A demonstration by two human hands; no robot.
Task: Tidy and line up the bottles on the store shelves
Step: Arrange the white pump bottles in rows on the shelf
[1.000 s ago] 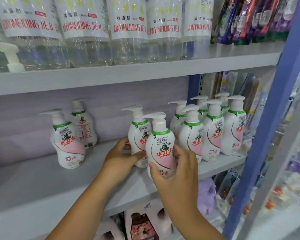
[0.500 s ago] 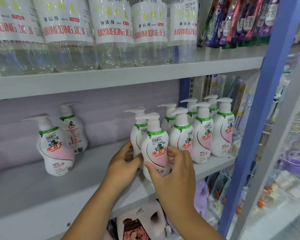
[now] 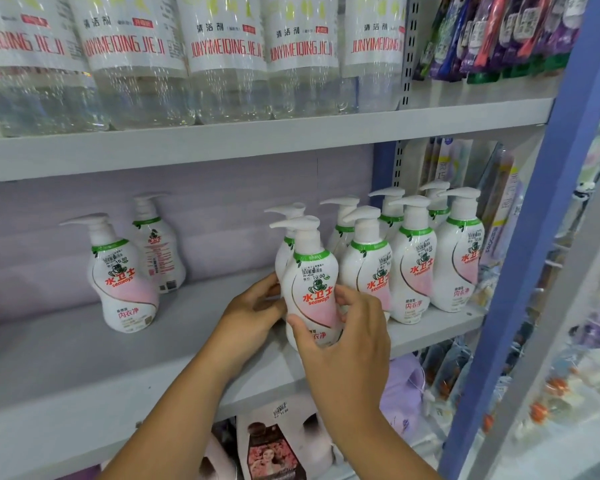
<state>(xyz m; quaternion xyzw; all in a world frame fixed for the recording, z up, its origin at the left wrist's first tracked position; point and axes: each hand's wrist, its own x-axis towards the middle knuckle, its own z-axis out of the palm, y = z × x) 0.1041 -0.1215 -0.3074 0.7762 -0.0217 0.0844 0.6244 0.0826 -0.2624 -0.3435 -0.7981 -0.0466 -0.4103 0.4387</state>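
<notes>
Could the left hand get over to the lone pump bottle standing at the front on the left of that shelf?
Probably yes. The left hand only needs to let go of the held bottle; bare shelf lies between it and the front left bottle.

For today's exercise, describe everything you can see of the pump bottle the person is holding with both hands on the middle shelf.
The held pump bottle is white, glossy plastic by the look, with a curved waist, a white pump head whose spout points left, a green neck band and a pink-swept label with red characters, "seaways" and a price sticker reading 10.00. It stands upright near the front edge of the grey shelf, beside the grouped bottles. The left hand holds its left side; the right hand curls round its lower front and right.
</notes>
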